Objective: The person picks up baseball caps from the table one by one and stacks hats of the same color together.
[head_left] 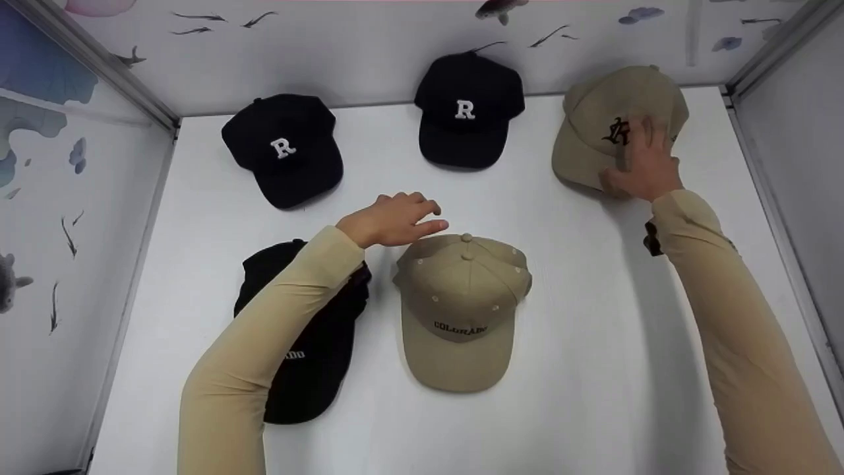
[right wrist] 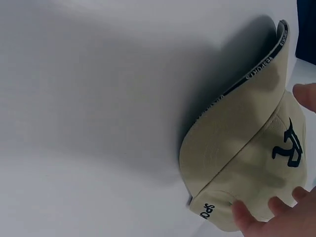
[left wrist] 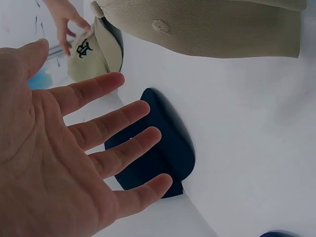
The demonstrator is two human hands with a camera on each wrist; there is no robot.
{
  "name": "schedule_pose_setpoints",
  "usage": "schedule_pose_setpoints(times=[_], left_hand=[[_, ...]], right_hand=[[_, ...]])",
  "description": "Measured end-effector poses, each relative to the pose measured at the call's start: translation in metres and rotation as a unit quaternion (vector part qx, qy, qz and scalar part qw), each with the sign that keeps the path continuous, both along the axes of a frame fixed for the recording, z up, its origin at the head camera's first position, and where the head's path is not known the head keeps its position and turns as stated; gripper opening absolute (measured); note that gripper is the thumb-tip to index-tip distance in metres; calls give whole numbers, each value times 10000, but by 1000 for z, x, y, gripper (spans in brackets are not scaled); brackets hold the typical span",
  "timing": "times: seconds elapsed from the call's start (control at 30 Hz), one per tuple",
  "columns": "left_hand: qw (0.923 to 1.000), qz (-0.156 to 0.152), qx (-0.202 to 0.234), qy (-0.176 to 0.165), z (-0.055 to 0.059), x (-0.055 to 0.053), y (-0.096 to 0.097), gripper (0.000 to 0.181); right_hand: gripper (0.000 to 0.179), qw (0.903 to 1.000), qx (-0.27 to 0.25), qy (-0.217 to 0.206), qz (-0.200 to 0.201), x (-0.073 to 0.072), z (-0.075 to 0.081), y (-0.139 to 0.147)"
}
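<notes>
My right hand (head_left: 649, 161) is over the front of a beige baseball cap (head_left: 593, 155) with a dark gothic letter, at the back right. Its fingers are spread, and in the right wrist view the fingertips (right wrist: 242, 213) overlap the cap's side, the thumb apart near the brim. My left hand (head_left: 392, 221) hovers just behind the crown of a second beige cap (head_left: 461, 290) lettered COLORADO, holding nothing. The left wrist view shows that palm with its fingers (left wrist: 111, 133) extended. Under my left forearm lies a black cap (head_left: 310, 389), partly hidden by the sleeve.
Two dark caps with a white R stand along the back edge, one at the left (head_left: 283, 148) and one in the middle (head_left: 467, 112). All the caps are on a white table (head_left: 580, 396). Printed panels (head_left: 395, 39) with metal-framed corners enclose its back and sides.
</notes>
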State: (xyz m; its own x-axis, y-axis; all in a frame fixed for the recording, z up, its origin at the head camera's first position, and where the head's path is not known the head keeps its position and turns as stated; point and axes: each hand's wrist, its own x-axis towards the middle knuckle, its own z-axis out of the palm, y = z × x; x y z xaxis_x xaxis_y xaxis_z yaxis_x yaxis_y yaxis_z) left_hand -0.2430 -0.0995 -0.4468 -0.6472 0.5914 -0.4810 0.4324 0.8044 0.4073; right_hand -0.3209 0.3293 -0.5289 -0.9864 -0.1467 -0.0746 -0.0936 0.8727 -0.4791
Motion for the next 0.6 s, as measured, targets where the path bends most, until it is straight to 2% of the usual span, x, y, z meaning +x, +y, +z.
schedule_pose_setpoints(times=[0.13, 0.27, 0.37, 0.53, 0.6], left_hand=[[10000, -15, -34, -22, 0, 0, -1, 57], [9999, -82, -42, -56, 2, 0, 0, 57], [9999, -75, -90, -71, 3, -1, -1, 56], [9999, -3, -129, -69, 5, 0, -5, 55], [9999, 0, -128, -68, 5, 0, -6, 55]], right_hand=[[105, 9992, 383, -30, 73, -11, 3, 5], [108, 9970, 698, -326, 109, -20, 7, 13], [108, 9956, 752, -554, 109, -23, 7, 16], [108, 9949, 710, -693, 171, -22, 6, 13], [108, 9947, 563, -819, 260, -20, 6, 10]])
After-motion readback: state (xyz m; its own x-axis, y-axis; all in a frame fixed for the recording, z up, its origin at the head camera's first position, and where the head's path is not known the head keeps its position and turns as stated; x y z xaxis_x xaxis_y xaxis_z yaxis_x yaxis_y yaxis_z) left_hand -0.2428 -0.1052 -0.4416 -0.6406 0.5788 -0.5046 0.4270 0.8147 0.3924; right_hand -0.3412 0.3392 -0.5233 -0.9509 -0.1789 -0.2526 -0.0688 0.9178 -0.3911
